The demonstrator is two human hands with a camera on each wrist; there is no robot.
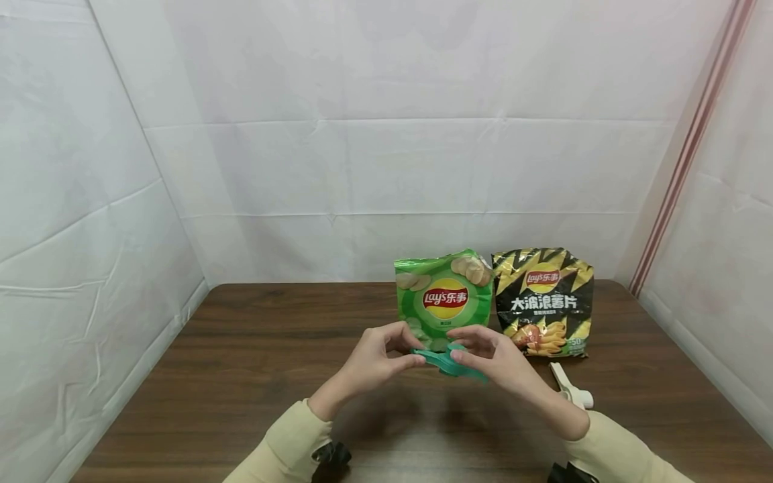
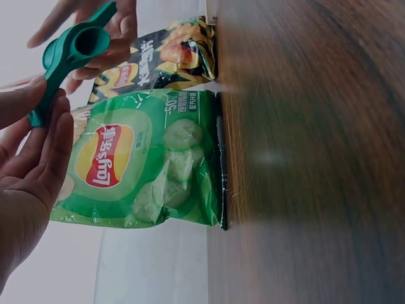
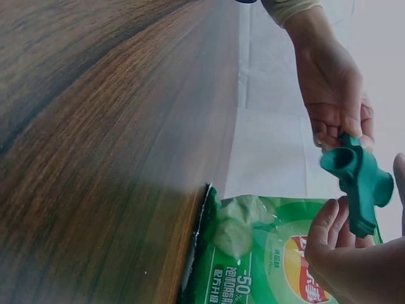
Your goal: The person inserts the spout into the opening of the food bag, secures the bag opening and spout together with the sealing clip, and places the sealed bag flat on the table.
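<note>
A green bag-sealing clip with a round pouring spout [image 1: 447,362] is held above the table, in front of the green chip bag. My left hand [image 1: 377,355] pinches one end of it between thumb and fingers, as the left wrist view also shows. About the clip's other end is my right hand [image 1: 498,359], its fingers loosely bent and the thumb apart from the clip in the right wrist view. Whether those fingertips touch the clip I cannot tell. Behind the hands stands the green Lay's chip bag [image 1: 445,298], its lower part partly covered by them.
A black and yellow Lay's chip bag [image 1: 543,302] stands to the right of the green one. Near my right forearm a white clip with a spout [image 1: 570,388] lies on the brown wooden table [image 1: 260,376]. White cloth walls [image 1: 386,168] enclose the back and sides.
</note>
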